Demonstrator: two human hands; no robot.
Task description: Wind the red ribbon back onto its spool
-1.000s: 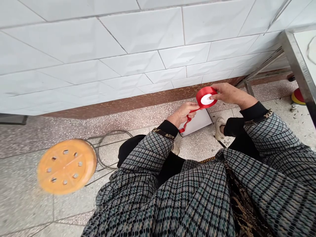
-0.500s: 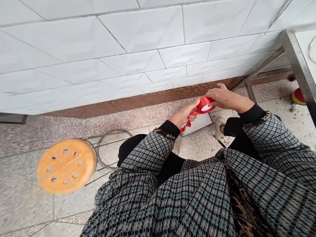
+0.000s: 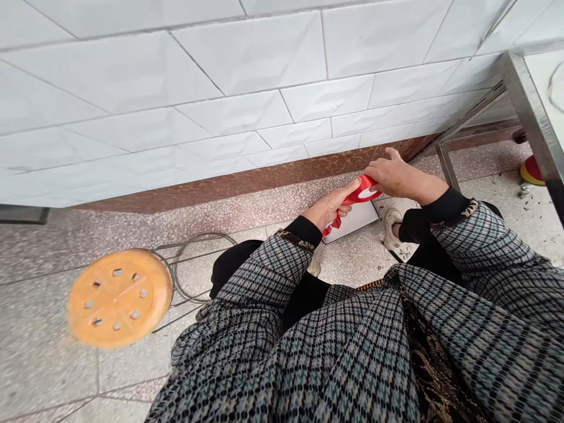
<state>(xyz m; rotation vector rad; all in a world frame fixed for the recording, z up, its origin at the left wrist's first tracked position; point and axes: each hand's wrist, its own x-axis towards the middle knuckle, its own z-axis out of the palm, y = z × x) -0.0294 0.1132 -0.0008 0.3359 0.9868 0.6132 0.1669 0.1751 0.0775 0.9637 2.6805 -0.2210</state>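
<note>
Between my hands is a roll of red ribbon (image 3: 365, 189) with a white core. My right hand (image 3: 392, 176) grips its right side, thumb near the core and one finger raised. My left hand (image 3: 331, 205) is closed on the ribbon at the roll's left side, its thumb against the roll. A loose, crumpled end of red ribbon (image 3: 333, 224) hangs below my left palm. Under the hands a flat white board or box (image 3: 355, 222) lies on the floor, partly hidden by them.
An orange round stool (image 3: 120, 298) with holes in its seat stands at the left. A metal-framed table (image 3: 524, 106) is at the right, with a red and yellow object (image 3: 533, 171) on the floor beneath it. A white tiled wall (image 3: 264, 53) rises ahead.
My right hand has shifted slightly left, closer to my left hand. The roll has tilted, so its white core shows narrower. Both hands keep their hold.
</note>
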